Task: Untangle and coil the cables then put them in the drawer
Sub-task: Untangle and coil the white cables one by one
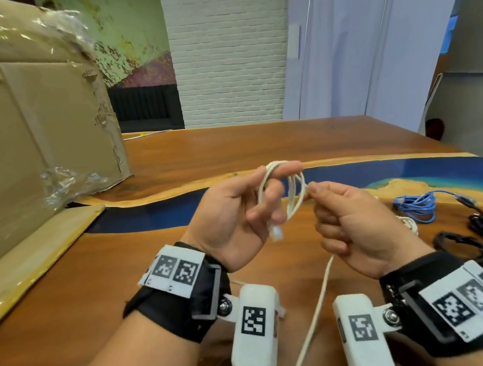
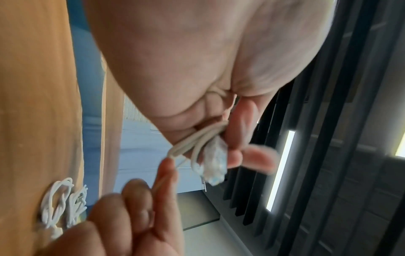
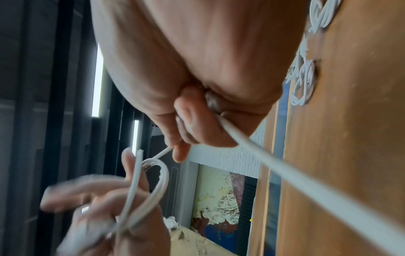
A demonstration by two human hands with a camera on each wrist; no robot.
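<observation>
White cable [image 1: 292, 191], judged light, limp and springy, is held above the bench [image 1: 231, 145] as loops pinched in the left hand [image 1: 231, 213], its tail clenched in the right hand [image 1: 352, 222], best gripped near the loops.

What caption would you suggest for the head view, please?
Left hand holds white cable loops while right hand feeds the strand.

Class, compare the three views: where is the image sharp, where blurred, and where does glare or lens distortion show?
Head view: mostly sharp, the thin white cable crisp, wall lines bowed by the wide lens. Left wrist view: the left hand fills the frame, its fingertips and the cable's plug smeared; a bright light strip glares. Right wrist view: the right hand is clearer, the left hand's fingers motion-blurred.
</observation>
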